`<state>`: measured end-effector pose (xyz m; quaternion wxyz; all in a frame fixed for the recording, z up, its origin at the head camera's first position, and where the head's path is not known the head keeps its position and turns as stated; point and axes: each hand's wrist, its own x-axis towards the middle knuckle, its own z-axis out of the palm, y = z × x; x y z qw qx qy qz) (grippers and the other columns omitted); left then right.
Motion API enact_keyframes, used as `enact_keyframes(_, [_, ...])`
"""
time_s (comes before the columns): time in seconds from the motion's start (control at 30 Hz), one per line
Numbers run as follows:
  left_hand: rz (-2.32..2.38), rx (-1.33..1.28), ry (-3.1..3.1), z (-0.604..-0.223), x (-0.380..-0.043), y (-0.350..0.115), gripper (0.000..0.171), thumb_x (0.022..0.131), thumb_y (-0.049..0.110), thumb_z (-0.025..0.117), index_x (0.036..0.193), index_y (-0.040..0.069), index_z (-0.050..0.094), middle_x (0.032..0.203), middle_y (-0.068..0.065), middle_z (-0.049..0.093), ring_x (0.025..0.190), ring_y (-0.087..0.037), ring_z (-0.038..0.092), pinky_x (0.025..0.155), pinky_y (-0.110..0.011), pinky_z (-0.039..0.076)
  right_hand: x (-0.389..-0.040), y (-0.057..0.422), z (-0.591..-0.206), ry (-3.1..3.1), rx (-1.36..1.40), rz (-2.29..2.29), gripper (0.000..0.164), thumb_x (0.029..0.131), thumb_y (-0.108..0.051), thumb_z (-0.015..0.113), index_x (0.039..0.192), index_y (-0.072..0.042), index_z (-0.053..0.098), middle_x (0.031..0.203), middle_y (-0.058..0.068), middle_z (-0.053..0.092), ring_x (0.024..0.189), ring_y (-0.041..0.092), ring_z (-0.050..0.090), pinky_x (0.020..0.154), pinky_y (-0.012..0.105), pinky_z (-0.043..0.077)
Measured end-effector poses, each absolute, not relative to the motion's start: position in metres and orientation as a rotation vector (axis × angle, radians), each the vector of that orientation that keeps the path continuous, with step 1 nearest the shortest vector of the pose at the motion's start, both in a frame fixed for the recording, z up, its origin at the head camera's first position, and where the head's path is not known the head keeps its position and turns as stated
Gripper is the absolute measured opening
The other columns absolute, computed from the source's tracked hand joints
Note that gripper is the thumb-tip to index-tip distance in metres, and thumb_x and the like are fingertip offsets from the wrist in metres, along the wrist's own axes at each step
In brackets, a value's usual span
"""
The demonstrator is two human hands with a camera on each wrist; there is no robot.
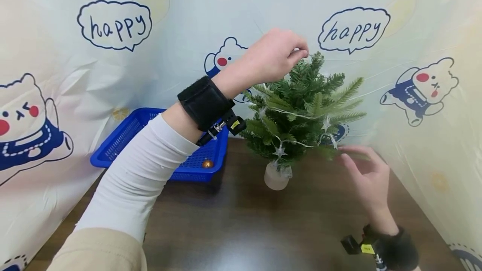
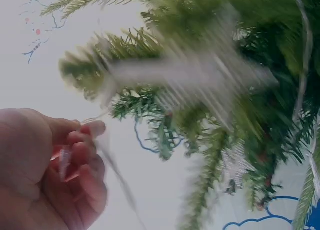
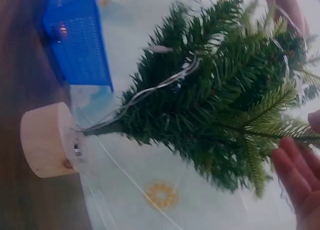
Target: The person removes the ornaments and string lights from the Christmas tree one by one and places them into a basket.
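A small artificial Christmas tree [image 1: 301, 108] stands upright in a pale wooden base [image 3: 45, 140]. A string of star lights [image 1: 280, 152] with thin clear wire winds around its branches. Beside the treetop, my left hand [image 1: 280, 53] pinches the light wire between thumb and fingertips; a loose length hangs below the fingers in the left wrist view, and a blurred star [image 2: 200, 77] crosses in front of the needles. Low on the tree's right side, my right hand [image 1: 367, 170] has its thumb and fingers apart, fingertips right at a branch tip [image 3: 270, 135] and near a hanging star.
Left of the tree, a blue plastic basket [image 1: 196, 175] with perforated sides holds an orange-gold ball [image 1: 207, 163]; my left forearm passes over it. The brown tabletop [image 1: 241, 225] extends in front. A printed cloth [image 1: 180, 32] with bears and lettering hangs behind and at the sides.
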<state>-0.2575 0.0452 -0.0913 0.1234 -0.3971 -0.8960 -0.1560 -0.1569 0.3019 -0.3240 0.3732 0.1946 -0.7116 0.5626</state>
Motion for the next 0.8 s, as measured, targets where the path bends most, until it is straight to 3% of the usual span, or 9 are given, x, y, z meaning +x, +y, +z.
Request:
enact_keyframes(0.1, [-0.459,-1.166,-2.651,-0.090,-0.256,0.045,0.036,0.104,0.024,0.033,0.132,0.016,0.055,0.138,0.001,0.055,0.099,-0.010,0.057,0.100,-0.021,0.041,-0.149,0.287,-0.321,-1.794,0.607,1.238,0.019,0.077,0.015,0.064,0.096,0.017,0.064,0.099,0.011,0.071,0.083,0.010,0.067,0.071,0.015,0.053])
enact_keyframes(0.17, [-0.459,-1.184,-2.654,-0.089,-0.255,0.044,0.038,0.104,0.020,0.029,0.132,0.014,0.054,0.131,-0.001,0.059,0.101,-0.011,0.056,0.098,-0.019,0.041,-0.146,0.277,-0.317,-1.757,0.686,1.137,0.017,0.075,0.013,0.067,0.091,0.016,0.066,0.095,0.013,0.071,0.087,0.010,0.066,0.074,0.013,0.052])
enact_keyframes(0.3, [-0.487,-1.230,-2.624,-0.087,-0.254,0.041,0.041,0.104,0.012,0.023,0.125,0.009,0.058,0.110,-0.004,0.061,0.095,-0.012,0.054,0.090,-0.019,0.042,-0.144,0.261,-0.315,-1.702,0.801,0.977,0.017,0.077,-0.002,0.073,0.085,0.012,0.068,0.087,0.017,0.070,0.090,0.009,0.064,0.081,0.014,0.048])
enact_keyframes(0.4, [-0.496,-1.244,-2.598,-0.085,-0.254,0.039,0.040,0.104,0.010,0.024,0.122,0.010,0.060,0.114,-0.003,0.062,0.102,-0.011,0.055,0.093,-0.019,0.041,-0.144,0.249,-0.317,-1.690,0.849,0.885,0.023,0.080,-0.012,0.073,0.084,0.009,0.069,0.083,0.019,0.069,0.088,0.009,0.064,0.084,0.015,0.048])
enact_keyframes(0.53, [-0.518,-1.186,-2.603,-0.085,-0.254,0.038,0.032,0.104,0.022,0.034,0.121,0.013,0.059,0.109,-0.001,0.061,0.088,-0.010,0.054,0.083,-0.018,0.041,-0.142,0.231,-0.319,-1.698,0.893,0.795,0.022,0.082,-0.015,0.072,0.088,0.007,0.071,0.084,0.018,0.069,0.085,0.014,0.065,0.086,0.016,0.049])
enact_keyframes(0.63, [-0.568,-1.139,-2.610,-0.083,-0.253,0.037,0.031,0.103,0.030,0.037,0.118,0.015,0.060,0.101,0.001,0.059,0.071,-0.010,0.045,0.071,-0.020,0.039,-0.140,0.218,-0.320,-1.705,0.916,0.758,0.021,0.085,-0.014,0.068,0.092,0.006,0.072,0.087,0.017,0.069,0.084,0.017,0.065,0.087,0.017,0.049])
enact_keyframes(0.8, [-0.638,-1.167,-2.640,-0.076,-0.250,0.034,0.033,0.103,0.031,0.036,0.112,0.016,0.064,0.107,0.004,0.060,0.073,-0.008,0.042,0.075,-0.020,0.038,-0.139,0.203,-0.322,-1.692,0.920,0.728,0.019,0.088,-0.011,0.063,0.096,0.004,0.072,0.089,0.015,0.069,0.083,0.020,0.065,0.088,0.018,0.050])
